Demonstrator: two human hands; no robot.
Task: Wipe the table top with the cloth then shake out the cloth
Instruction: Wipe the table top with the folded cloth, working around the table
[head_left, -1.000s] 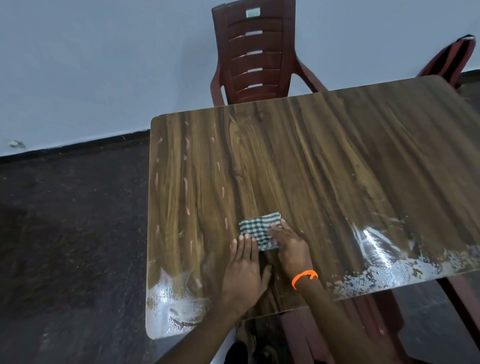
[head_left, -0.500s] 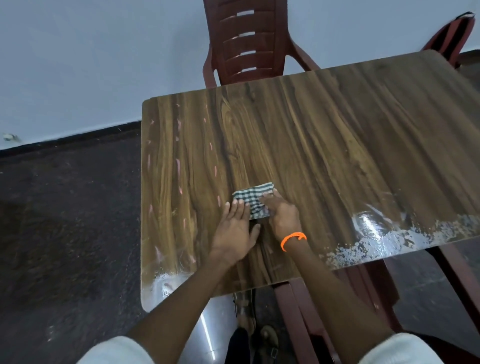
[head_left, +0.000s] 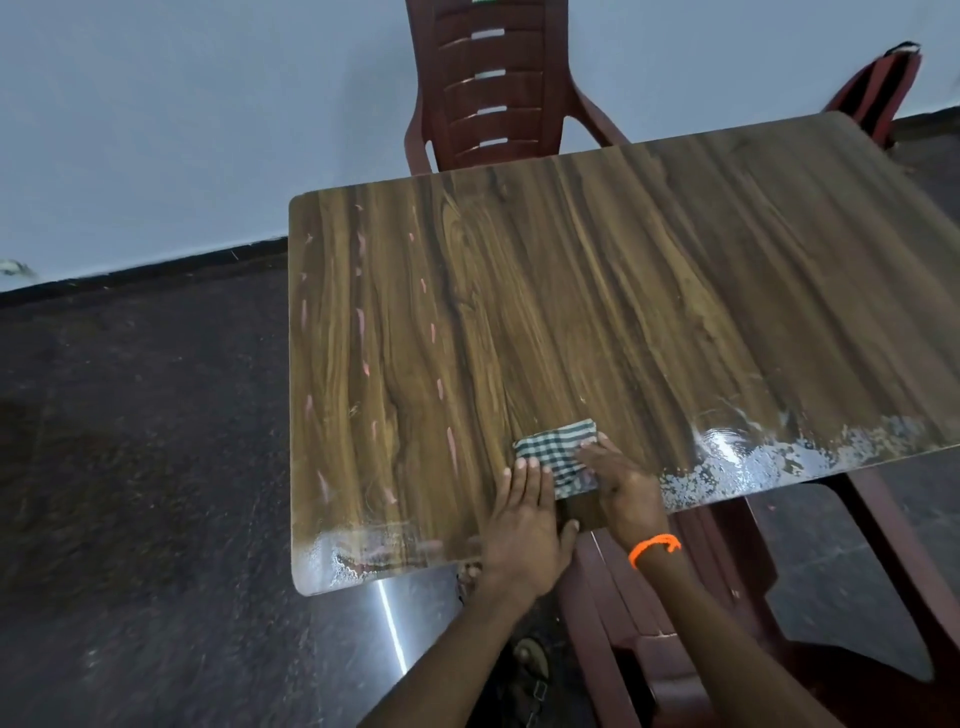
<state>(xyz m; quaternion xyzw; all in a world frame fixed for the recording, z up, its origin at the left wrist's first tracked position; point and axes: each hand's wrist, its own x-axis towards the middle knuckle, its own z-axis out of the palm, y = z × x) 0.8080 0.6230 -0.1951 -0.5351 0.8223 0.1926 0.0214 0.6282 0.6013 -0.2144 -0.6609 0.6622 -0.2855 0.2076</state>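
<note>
Both hands lay flat, fingers spread, on the table (head_left: 597, 291): the left hand (head_left: 524, 525) and right hand (head_left: 623, 491) pressed the folded checked cloth (head_left: 556, 452), neither grip closed around it.

I see both forearms entering from the bottom of the frame, bare, angled up toward lower centre. My left hand (head_left: 524, 525) lies flat, palm down, fingers straight and together, pointing to the top of the frame, thumb splayed out to the right. My right hand (head_left: 621, 486) sits just right of it, palm down, fingers extended and angled up-left, pressing flat. The two hands are close, the left thumb nearly reaching the right palm. An orange band (head_left: 653, 548) circles the right wrist.
</note>
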